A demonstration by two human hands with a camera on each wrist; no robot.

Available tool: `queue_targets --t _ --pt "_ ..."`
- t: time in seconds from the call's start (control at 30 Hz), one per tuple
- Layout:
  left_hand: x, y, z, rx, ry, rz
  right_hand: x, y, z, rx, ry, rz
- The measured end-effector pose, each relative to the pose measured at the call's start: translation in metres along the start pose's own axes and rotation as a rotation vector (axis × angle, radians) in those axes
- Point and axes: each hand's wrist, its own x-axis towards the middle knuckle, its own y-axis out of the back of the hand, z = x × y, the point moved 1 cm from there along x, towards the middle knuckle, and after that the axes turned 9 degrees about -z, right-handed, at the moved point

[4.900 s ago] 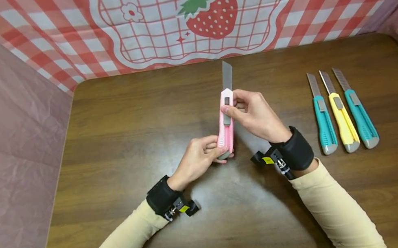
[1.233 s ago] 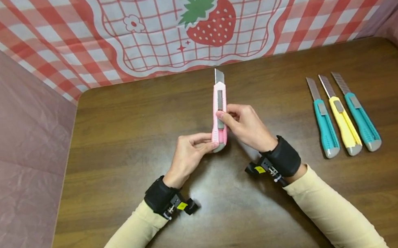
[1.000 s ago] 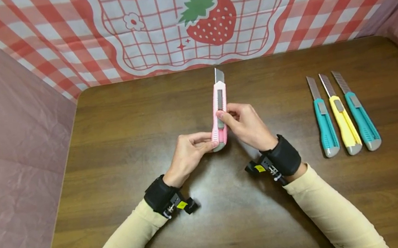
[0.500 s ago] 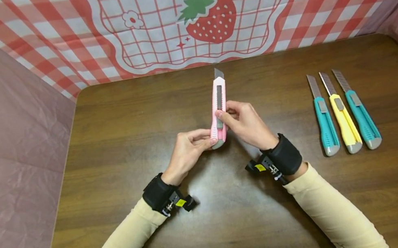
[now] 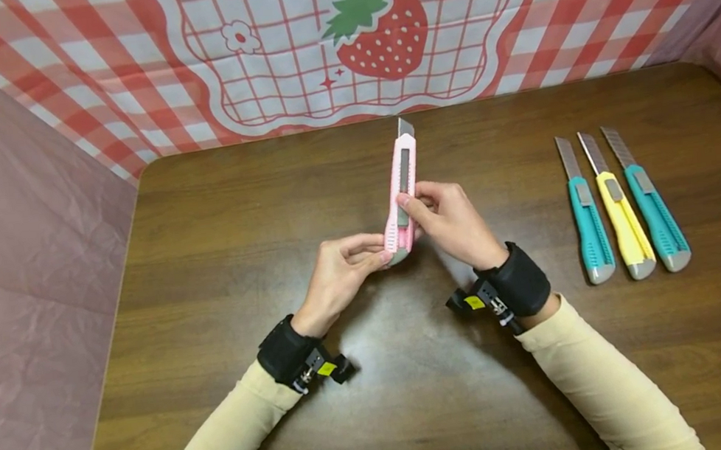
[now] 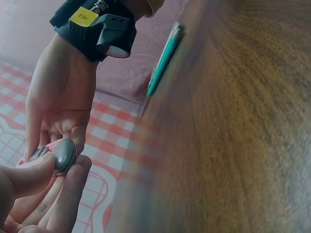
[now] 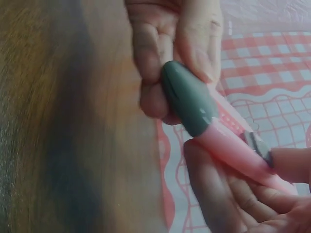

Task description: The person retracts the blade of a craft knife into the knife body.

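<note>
A pink utility knife (image 5: pixel 402 164) is held up over the table, a short length of blade (image 5: pixel 406 128) showing at its top. My left hand (image 5: pixel 341 270) pinches the lower end, thumb and fingers at the grey end cap (image 6: pixel 64 154). Higher up, my right hand (image 5: pixel 457 225) grips the body from the right, its thumb on the grey slider (image 7: pixel 257 147). Right fingers behind the body are partly hidden in the head view. On the table at right lie a teal utility knife (image 5: pixel 592 236), a yellow one (image 5: pixel 629 228) and another teal one (image 5: pixel 661 224), blades out.
The wooden table (image 5: pixel 219 219) ends at the back against a red-and-white checked cloth (image 5: pixel 288 62) printed with a strawberry. Pink fabric (image 5: pixel 10 257) hangs along the left side. Each wrist wears a black strap with a camera.
Compared with about five seconds ago, much less blade sticks out, and the slider with my right thumb sits lower on the body. In the last half second the knife's tip shifted slightly right.
</note>
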Motion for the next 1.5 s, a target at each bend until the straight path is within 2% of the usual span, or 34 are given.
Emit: queue_targets --t 0.2,0.47,0.7,0.87,1.13,1.27,1.5 --pt "-0.001 0.0 0.0 -0.009 0.011 0.023 0.001 0.001 0.001 0.008 -0.041 -0.019" --pt "0.0 0.001 -0.001 -0.013 0.0 0.022 0.001 0.001 -0.001 -0.038 -0.034 0.003" --pt "0.007 0.006 -0.024 -0.061 -0.022 0.013 0.0 0.0 0.001 -0.063 -0.009 -0.014" --pt "0.008 0.008 -0.026 -0.091 -0.049 0.027 0.0 -0.002 0.0 -0.037 0.015 -0.015" --pt "0.008 0.008 -0.024 -0.115 -0.09 0.05 -0.007 -0.005 -0.037 0.015 0.014 -0.023" --pt "0.008 0.009 -0.024 -0.098 -0.107 0.065 -0.006 -0.007 -0.037 0.028 0.011 -0.043" --pt "0.008 0.009 -0.024 -0.103 -0.093 0.06 -0.006 -0.009 -0.036 0.023 0.007 -0.035"
